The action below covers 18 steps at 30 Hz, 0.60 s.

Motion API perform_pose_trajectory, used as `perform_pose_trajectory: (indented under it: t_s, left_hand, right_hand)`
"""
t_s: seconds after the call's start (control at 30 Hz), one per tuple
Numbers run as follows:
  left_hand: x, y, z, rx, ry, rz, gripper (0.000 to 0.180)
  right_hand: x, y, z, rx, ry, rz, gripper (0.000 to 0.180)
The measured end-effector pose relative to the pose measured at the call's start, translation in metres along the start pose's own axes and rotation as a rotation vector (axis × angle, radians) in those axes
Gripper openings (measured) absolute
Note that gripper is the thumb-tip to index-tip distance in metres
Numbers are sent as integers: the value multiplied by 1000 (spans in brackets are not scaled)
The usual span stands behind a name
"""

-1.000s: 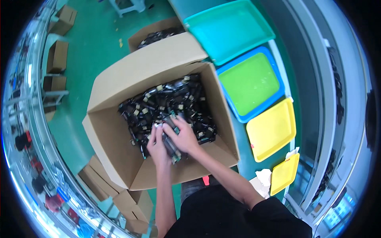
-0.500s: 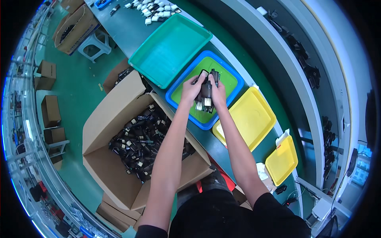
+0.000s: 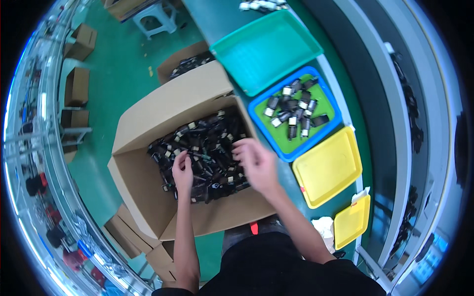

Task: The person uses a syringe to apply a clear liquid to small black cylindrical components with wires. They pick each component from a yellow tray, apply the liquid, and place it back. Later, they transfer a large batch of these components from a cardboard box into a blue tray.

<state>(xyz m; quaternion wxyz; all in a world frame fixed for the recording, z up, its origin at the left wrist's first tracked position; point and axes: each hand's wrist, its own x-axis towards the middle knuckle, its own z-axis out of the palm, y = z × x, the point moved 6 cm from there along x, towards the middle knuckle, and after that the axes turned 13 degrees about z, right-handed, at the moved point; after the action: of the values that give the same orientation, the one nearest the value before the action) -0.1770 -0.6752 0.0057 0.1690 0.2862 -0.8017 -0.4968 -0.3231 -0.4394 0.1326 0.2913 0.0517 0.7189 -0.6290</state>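
A large cardboard box (image 3: 140, 197) stands open before me, holding a heap of small black parts with cream-coloured ends (image 3: 197, 148). Over the left part of the heap is my left hand (image 3: 182, 173), its fingers loosely bent and apart, with nothing visible in them. My right hand (image 3: 256, 165), blurred by motion, is above the box's right side; its fingers look spread and no part shows in them. To the right, a blue-rimmed tray (image 3: 254, 109) with a green bottom holds several of the same black parts, lying in a loose pile.
A teal tray (image 3: 266, 52) lies beyond the blue one on the green bench. Two yellow trays, a larger (image 3: 328, 167) and a smaller (image 3: 351, 224), lie nearer me. Another box of parts (image 3: 170, 66), a stool (image 3: 155, 19) and cardboard boxes (image 3: 77, 86) stand leftward.
Both hands have left the blue tray and moved over the cardboard box. The bunch of black parts they held now lies in the tray. My view has shifted left.
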Motion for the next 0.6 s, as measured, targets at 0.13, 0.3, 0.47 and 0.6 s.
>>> perform_pose_trajectory:
  t_s: [0.13,0.3,0.47,0.6]
  left_hand:
    - [25,-111,-43,539,56,-294,72]
    - [67,-147,-18,620,-197,-496,97]
    - [32,-144,37,476,-211,-470,99]
    - [29,-156,50,310,-103,-377,98]
  right_hand:
    - [90,138,83,-621,129,33,45]
    - [197,242,79,-609,360,259,56]
    - [184,248,102,-627,170,243,60]
    - [195,246,115,-612,1,390,70]
